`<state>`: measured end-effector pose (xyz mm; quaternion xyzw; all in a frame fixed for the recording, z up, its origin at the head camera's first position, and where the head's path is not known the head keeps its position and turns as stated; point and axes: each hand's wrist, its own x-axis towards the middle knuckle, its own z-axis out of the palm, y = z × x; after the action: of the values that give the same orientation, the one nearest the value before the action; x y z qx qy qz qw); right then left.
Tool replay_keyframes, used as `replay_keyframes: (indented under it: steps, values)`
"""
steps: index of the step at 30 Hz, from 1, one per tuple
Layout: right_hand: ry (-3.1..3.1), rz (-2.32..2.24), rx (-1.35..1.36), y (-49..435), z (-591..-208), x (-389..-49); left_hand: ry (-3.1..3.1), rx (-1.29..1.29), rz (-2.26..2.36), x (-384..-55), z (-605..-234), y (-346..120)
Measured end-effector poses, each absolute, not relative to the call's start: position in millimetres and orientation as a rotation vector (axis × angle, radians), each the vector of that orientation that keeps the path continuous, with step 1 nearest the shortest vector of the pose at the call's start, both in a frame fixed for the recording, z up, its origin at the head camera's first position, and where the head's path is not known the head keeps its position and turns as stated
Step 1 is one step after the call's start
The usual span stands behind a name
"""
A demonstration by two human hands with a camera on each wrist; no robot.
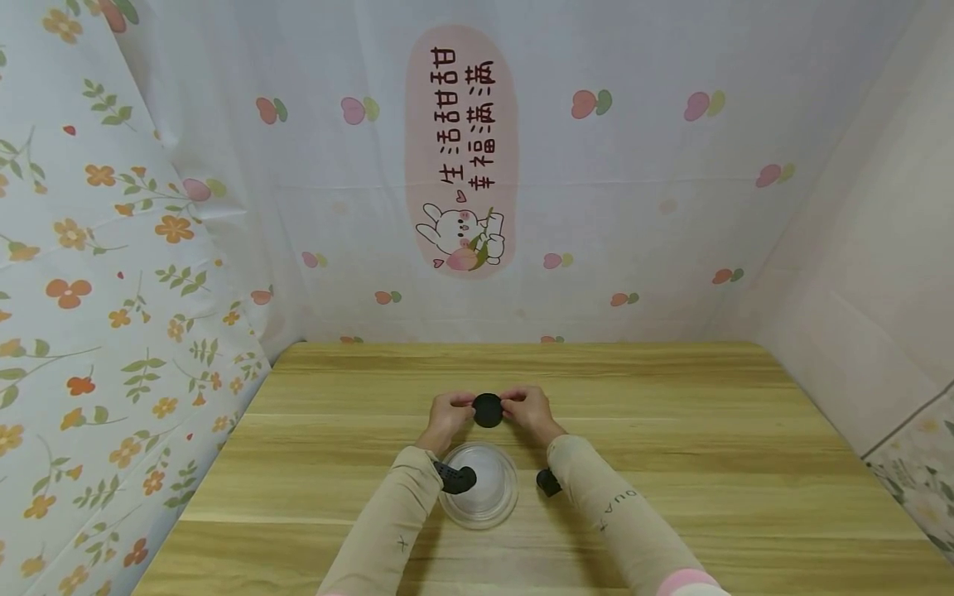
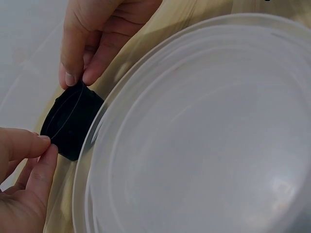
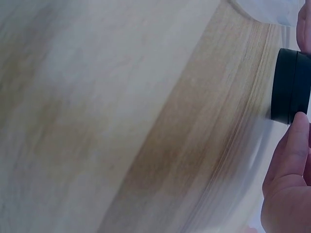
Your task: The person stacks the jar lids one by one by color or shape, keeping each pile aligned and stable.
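Both hands meet at a small black round container (image 1: 488,410), a short cylinder with a seam round its side (image 3: 286,87). My left hand (image 1: 449,414) pinches its left edge between thumb and fingertips. From the opposite side, my right hand (image 1: 527,410) pinches the other edge. In the left wrist view, the container (image 2: 73,124) sits tilted, a raised rim on its face, between the left hand (image 2: 24,179) and the right hand (image 2: 104,36). A clear round plastic tub (image 1: 495,488) stands on the table between the forearms, nearer the body.
The wood-grain table (image 1: 671,422) meets a printed cloth backdrop (image 1: 633,207) at its far edge. Floral cloth (image 1: 112,331) hangs on the left. Black wrist cameras (image 1: 456,478) sit by each cuff, the left one above the tub.
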<state>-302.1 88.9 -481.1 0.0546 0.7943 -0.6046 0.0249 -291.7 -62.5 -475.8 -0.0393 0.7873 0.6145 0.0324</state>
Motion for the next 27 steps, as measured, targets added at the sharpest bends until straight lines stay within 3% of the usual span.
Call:
replay_keyframes:
  steps: [27]
  values:
    - [2.43,-1.875,0.163,99,-484,-303,2.355,-0.078,1.934,-292,-480,-71]
